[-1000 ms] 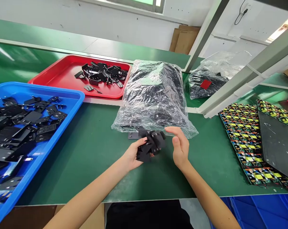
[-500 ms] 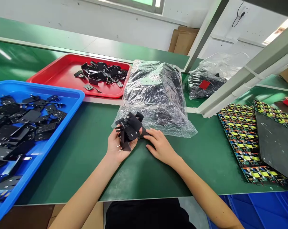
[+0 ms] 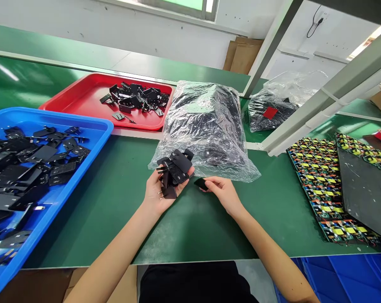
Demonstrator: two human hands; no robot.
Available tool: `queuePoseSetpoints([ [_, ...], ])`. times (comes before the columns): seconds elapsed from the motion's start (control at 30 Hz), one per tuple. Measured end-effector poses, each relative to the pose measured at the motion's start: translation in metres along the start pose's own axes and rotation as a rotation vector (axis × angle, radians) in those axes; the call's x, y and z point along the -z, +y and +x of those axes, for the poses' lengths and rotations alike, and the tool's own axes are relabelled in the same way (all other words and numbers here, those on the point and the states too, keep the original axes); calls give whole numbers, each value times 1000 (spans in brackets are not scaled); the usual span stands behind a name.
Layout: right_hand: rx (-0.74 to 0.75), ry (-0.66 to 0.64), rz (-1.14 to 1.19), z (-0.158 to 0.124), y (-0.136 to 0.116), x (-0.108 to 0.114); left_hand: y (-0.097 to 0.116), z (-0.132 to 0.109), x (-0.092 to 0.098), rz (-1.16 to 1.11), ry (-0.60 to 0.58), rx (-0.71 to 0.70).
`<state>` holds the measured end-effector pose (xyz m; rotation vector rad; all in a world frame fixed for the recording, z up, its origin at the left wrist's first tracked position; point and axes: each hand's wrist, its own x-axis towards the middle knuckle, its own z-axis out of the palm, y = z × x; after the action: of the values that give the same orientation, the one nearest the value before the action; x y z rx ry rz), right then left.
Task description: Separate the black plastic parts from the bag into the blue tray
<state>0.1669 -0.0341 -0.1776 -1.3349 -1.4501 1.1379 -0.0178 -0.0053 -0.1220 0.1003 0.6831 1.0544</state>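
Note:
My left hand (image 3: 157,191) is closed around a bunch of black plastic plug covers (image 3: 177,166), some with metal prongs sticking out to the left. Beside it, my right hand (image 3: 223,192) pinches one small flat black plastic piece (image 3: 201,183) between thumb and fingers, just above the green table. The held bunch overlaps the front edge of a clear plastic bag (image 3: 206,122) full of black parts. How many pieces the left palm holds is partly hidden.
At left a blue tray (image 3: 97,141) holds many black plastic parts. Behind it a red tray (image 3: 79,101) carries a smaller heap. Circuit boards (image 3: 316,181) lie at right under a dark sheet (image 3: 363,189). A slanted metal post (image 3: 329,92) and another plastic bag (image 3: 269,115) stand behind.
My right hand has drawn slightly right and away from the left, now pinching a single black piece. My left hand with its bunch has shifted a little right.

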Motion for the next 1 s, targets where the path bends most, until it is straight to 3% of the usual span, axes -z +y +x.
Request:
queuePoseSetpoints([
  [0.1,-246,-56,480,-2,-7,3,-2,2,1,25,-7,4],
  [0.23,-304,-80,736,-1,-9,6,-4,5,3,30,10,-11],
  [0.5,-309,19,811,0,-9,12,-6,7,1,21,52,-41],
  [1.0,-284,79,818,-1,-15,10,-13,11,5,48,26,-49],
])
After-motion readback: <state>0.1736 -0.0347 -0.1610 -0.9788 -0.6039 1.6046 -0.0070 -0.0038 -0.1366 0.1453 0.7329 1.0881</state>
